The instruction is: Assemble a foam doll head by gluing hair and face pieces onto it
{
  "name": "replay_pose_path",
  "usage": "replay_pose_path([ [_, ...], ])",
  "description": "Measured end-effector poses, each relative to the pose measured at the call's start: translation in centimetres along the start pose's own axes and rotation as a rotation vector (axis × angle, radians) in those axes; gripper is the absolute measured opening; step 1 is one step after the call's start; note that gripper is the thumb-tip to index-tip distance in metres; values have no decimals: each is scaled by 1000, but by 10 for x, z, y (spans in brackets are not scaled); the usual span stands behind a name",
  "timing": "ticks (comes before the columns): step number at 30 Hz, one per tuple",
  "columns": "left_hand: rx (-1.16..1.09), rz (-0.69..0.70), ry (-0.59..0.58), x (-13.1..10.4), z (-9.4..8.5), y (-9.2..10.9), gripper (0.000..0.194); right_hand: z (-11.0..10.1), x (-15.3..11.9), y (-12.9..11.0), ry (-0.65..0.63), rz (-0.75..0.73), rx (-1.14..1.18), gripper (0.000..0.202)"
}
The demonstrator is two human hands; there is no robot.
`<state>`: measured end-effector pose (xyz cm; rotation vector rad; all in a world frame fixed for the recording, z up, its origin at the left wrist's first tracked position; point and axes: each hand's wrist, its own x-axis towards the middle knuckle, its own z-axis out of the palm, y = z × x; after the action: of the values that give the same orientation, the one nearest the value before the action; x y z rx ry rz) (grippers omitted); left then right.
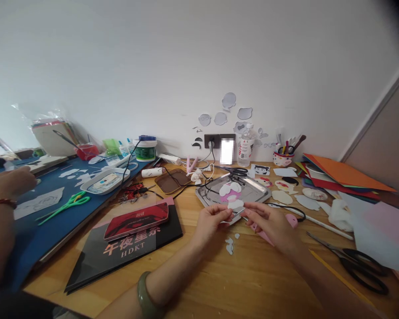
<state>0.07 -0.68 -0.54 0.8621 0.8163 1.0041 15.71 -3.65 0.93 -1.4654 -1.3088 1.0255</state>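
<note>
My left hand (213,220) and my right hand (264,219) meet at the near edge of a metal tray (262,193). Both pinch a small grey-white piece (238,212) between fingertips, one at each side. Just beyond it, a white and pink paper cutout (231,192) lies over the tray. Under my right hand is a pink object (265,236), partly hidden. Small white scraps (230,246) lie on the wood in front of my hands.
Black-handled scissors (359,261) lie at the right, near coloured sheets (346,173). A black folder (133,243) with a red case (136,220) is at the left. Green scissors (66,206) rest on the blue mat, near another person's arm (6,190). A bottle (245,148) stands by the wall.
</note>
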Motion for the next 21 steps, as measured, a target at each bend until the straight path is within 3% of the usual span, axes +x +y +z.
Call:
replay_pose_path([
  [4, 66, 38, -32, -4, 5, 0, 25, 5, 1, 0, -40, 40, 157, 26],
  [17, 100, 122, -232, -9, 11, -5, 22, 16, -2, 1, -52, 44, 171, 19],
  [21, 106, 84, -183, -8, 10, -5, 23, 14, 1, 5, -54, 66, 184, 17],
])
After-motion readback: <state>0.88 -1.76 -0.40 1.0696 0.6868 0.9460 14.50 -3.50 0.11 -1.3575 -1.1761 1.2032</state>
